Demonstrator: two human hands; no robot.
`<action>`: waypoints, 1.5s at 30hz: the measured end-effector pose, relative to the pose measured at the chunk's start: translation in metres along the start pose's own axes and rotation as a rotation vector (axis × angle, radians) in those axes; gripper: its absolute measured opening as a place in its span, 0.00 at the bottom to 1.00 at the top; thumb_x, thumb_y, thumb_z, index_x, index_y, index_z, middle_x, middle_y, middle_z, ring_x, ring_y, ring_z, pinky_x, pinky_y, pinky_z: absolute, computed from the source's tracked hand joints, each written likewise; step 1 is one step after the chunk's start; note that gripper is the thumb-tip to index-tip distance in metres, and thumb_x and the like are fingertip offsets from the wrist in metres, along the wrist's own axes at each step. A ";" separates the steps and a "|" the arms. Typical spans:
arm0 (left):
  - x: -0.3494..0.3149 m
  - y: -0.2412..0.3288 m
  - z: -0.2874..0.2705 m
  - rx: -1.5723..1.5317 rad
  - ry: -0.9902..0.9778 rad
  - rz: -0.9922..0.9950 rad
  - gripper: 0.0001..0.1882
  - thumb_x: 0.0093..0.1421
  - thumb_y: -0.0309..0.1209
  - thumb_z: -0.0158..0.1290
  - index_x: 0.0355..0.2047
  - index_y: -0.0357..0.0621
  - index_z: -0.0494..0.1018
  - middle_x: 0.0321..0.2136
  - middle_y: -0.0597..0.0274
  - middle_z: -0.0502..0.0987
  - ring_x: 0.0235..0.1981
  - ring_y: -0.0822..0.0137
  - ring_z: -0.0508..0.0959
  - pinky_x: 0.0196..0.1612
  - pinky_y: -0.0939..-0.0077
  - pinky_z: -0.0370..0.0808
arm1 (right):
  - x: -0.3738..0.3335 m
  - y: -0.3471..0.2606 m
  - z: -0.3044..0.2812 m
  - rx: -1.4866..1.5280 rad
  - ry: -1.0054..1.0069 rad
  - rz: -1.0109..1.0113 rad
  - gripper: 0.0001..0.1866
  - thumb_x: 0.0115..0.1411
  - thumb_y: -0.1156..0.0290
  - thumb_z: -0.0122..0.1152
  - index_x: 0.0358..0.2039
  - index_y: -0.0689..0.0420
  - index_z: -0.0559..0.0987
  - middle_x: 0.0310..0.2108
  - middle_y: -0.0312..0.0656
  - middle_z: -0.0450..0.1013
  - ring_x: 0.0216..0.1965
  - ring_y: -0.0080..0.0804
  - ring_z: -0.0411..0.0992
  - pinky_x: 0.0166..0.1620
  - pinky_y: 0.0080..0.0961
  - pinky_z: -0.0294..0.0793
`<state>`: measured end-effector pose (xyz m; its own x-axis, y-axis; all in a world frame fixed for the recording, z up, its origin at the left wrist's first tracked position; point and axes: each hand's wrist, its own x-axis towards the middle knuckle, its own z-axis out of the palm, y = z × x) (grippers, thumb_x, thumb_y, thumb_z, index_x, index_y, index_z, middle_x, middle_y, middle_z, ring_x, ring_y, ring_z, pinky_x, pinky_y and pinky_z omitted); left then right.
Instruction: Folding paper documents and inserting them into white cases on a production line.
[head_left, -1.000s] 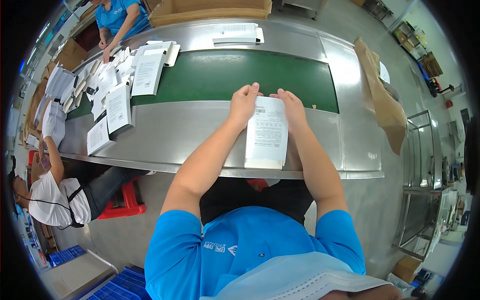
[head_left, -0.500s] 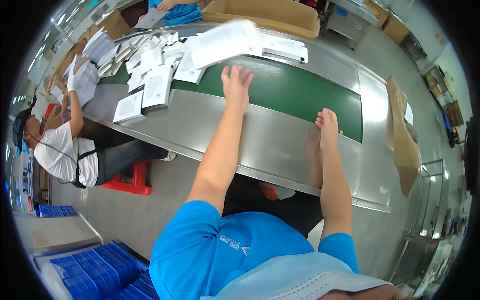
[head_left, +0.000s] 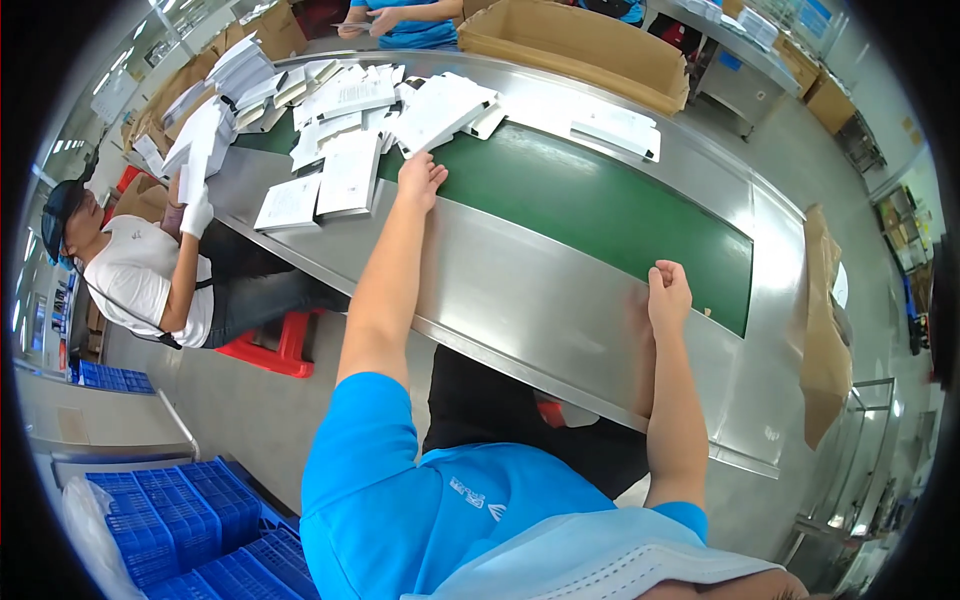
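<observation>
My left hand [head_left: 421,181] is raised over the near edge of the green belt [head_left: 600,215]. Its fingers are slightly bent and apart from the thumb, holding nothing that I can see. Just beyond its fingertips a flat white box [head_left: 445,110] lies tilted on the pile; whether they touch it I cannot tell. My right hand [head_left: 670,292] hovers by the belt's near edge farther right, fingers loosely curled in and nothing visible in them. Left of my left hand, a white box [head_left: 350,172] and another white box [head_left: 289,203] rest partly on the steel border.
Several white boxes [head_left: 345,93] are heaped across the belt's left part. A flat white piece [head_left: 617,130] lies on the far steel ledge, before a large open carton [head_left: 575,50]. A white-gloved co-worker [head_left: 150,260] sits at left; another person [head_left: 410,25] works opposite. Blue crates [head_left: 185,520] stand lower left.
The white box that was blurred in the air beyond my left hand now lies on the pile. My left hand has shifted left and its fingers have drawn in. The view has swung right.
</observation>
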<state>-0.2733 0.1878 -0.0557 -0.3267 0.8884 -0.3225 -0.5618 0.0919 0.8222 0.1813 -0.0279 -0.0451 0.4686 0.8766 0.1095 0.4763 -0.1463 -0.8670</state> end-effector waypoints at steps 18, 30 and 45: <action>0.076 0.102 -0.051 1.858 0.273 0.589 0.49 0.49 0.58 0.68 0.68 0.61 0.63 0.67 0.47 0.59 0.67 0.43 0.59 0.65 0.42 0.60 | 0.000 -0.006 0.016 -0.231 -0.012 -0.079 0.10 0.61 0.65 0.64 0.41 0.54 0.80 0.27 0.31 0.76 0.28 0.24 0.73 0.35 0.26 0.74; 0.098 0.126 -0.075 1.898 0.284 0.758 0.14 0.67 0.30 0.42 0.46 0.44 0.76 0.42 0.48 0.81 0.46 0.47 0.82 0.48 0.51 0.78 | -0.001 -0.015 0.019 -0.311 -0.008 -0.120 0.05 0.62 0.66 0.62 0.36 0.53 0.80 0.29 0.31 0.74 0.29 0.26 0.74 0.36 0.28 0.74; -0.174 0.032 0.051 1.652 -0.494 1.325 0.14 0.56 0.24 0.54 0.43 0.49 0.78 0.34 0.56 0.78 0.38 0.51 0.78 0.43 0.56 0.77 | -0.010 -0.015 0.007 -0.342 0.001 -0.164 0.09 0.61 0.61 0.60 0.37 0.51 0.81 0.32 0.38 0.78 0.37 0.39 0.77 0.41 0.37 0.76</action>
<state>-0.1957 0.0590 0.0510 0.4538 0.7313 0.5092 0.8360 -0.5472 0.0408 0.1646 -0.0315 -0.0362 0.3663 0.9007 0.2335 0.7656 -0.1491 -0.6259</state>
